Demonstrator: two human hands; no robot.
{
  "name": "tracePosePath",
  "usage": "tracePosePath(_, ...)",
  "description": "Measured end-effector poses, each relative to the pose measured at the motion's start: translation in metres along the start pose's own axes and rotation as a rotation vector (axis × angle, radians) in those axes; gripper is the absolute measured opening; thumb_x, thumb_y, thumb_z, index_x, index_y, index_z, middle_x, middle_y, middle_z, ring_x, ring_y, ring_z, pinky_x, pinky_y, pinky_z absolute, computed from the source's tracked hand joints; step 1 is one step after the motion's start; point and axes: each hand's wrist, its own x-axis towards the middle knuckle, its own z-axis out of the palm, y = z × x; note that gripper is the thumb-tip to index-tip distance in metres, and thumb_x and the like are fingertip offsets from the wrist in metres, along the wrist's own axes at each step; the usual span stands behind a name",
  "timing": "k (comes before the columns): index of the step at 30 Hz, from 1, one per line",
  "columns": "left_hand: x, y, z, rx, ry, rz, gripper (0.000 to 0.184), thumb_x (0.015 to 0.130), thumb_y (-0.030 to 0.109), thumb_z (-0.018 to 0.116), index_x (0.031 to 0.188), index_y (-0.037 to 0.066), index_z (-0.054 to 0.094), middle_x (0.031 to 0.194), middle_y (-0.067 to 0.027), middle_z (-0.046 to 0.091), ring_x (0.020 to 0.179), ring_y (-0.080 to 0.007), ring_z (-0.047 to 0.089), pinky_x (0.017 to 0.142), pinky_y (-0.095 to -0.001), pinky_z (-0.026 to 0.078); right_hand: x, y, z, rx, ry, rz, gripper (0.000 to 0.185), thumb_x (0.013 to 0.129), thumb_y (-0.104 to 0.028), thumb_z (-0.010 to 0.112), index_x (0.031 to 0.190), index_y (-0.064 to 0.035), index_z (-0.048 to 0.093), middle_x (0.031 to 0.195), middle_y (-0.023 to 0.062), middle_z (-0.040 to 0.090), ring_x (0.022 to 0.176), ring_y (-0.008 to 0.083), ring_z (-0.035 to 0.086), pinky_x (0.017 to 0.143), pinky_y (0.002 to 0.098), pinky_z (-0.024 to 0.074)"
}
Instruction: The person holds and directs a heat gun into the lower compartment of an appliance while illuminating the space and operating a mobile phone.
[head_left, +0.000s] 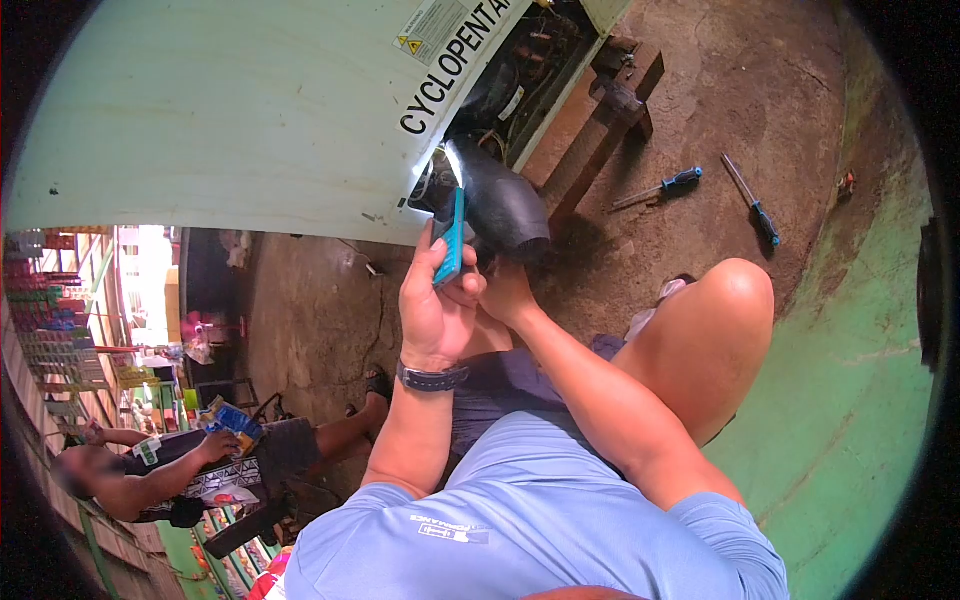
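Observation:
My left hand (pixel 440 305), with a dark watch on the wrist, is closed around a teal phone (pixel 453 240). Bright light falls at the phone's upper end, onto the opening at the lower edge of a pale green appliance cabinet (pixel 250 120). Close beside the phone is a smooth black rounded part (pixel 505 205), in front of the cabinet opening. My right hand (pixel 509 290) is just below this part, at its lower end. Its fingertips are hidden, so I cannot tell whether it grips anything. Wires and dark parts (pixel 500 105) show inside the opening.
Two blue-handled screwdrivers (pixel 683 178) (pixel 767 225) lie on the concrete floor (pixel 720 90). A wooden beam (pixel 585 135) runs along the cabinet's edge. A green wall (pixel 850 410) is at right. At left, another person (pixel 200 465) sits holding a blue-and-yellow packet (pixel 235 425).

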Motion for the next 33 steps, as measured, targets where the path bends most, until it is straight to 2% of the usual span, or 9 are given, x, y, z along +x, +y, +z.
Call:
tracePosePath(5, 0.000, 0.001, 0.000, -0.009, 0.005, 0.007, 0.031, 0.099, 0.020, 0.057, 0.129, 0.010, 0.057, 0.088, -0.0069, 0.066, 0.065, -0.0143, 0.060, 0.059, -0.0262, 0.051, 0.002, 0.007, -0.003, -0.029, -0.094, 0.059, 0.055, 0.089, -0.013, 0.067, 0.140, -0.0036, 0.049, 0.136, 0.0217, 0.057, 0.129, 0.0344, 0.054, 0.106, 0.0433, 0.0427)
tracePosePath(9, 0.000, 0.002, 0.000, -0.018, -0.011, 0.002, 0.031, 0.099, 0.020, 0.057, 0.128, 0.010, 0.057, 0.088, -0.0065, 0.066, 0.065, -0.0139, 0.059, 0.059, -0.0258, 0.051, 0.005, 0.013, -0.001, 0.007, -0.101, 0.058, 0.054, 0.091, -0.018, 0.068, 0.140, -0.0036, 0.050, 0.135, 0.0219, 0.058, 0.127, 0.0344, 0.055, 0.105, 0.0431, 0.0436)
tracePosePath(14, -0.002, 0.004, 0.001, -0.025, -0.006, 0.006, 0.031, 0.099, 0.020, 0.058, 0.129, 0.010, 0.057, 0.087, -0.0061, 0.066, 0.066, -0.0132, 0.060, 0.059, -0.0248, 0.051, 0.004, 0.015, 0.002, -0.021, -0.055, 0.015, 0.048, 0.091, -0.020, 0.070, 0.134, -0.0038, 0.056, 0.128, 0.0204, 0.064, 0.120, 0.0347, 0.061, 0.101, 0.0428, 0.0472)
tracePosePath(16, -0.001, 0.004, 0.000, 0.008, 0.041, 0.018, 0.037, 0.100, 0.025, 0.056, 0.134, 0.010, 0.054, 0.088, -0.0073, 0.067, 0.063, -0.0141, 0.057, 0.060, -0.0291, 0.044, 0.003, 0.017, 0.001, -0.022, -0.064, 0.029, 0.047, 0.091, -0.020, 0.071, 0.133, -0.0042, 0.057, 0.126, 0.0205, 0.065, 0.118, 0.0351, 0.062, 0.099, 0.0432, 0.0480)
tracePosePath(24, -0.003, 0.009, -0.001, 0.002, 0.025, 0.011, 0.037, 0.100, 0.025, 0.056, 0.133, 0.010, 0.055, 0.087, -0.0069, 0.066, 0.062, -0.0142, 0.056, 0.060, -0.0291, 0.044, 0.005, 0.012, 0.003, -0.041, -0.045, -0.008, 0.048, 0.090, -0.026, 0.074, 0.130, -0.0050, 0.059, 0.121, 0.0209, 0.067, 0.114, 0.0360, 0.064, 0.095, 0.0444, 0.0496)
tracePosePath(33, -0.007, 0.015, 0.002, -0.017, 0.012, 0.035, 0.036, 0.100, 0.024, 0.056, 0.132, 0.008, 0.055, 0.087, -0.0079, 0.066, 0.062, -0.0142, 0.056, 0.059, -0.0285, 0.045, 0.008, -0.007, -0.001, -0.115, -0.061, -0.009, 0.035, 0.089, -0.023, 0.075, 0.114, -0.0004, 0.065, 0.101, 0.0200, 0.071, 0.097, 0.0364, 0.069, 0.084, 0.0439, 0.0526)
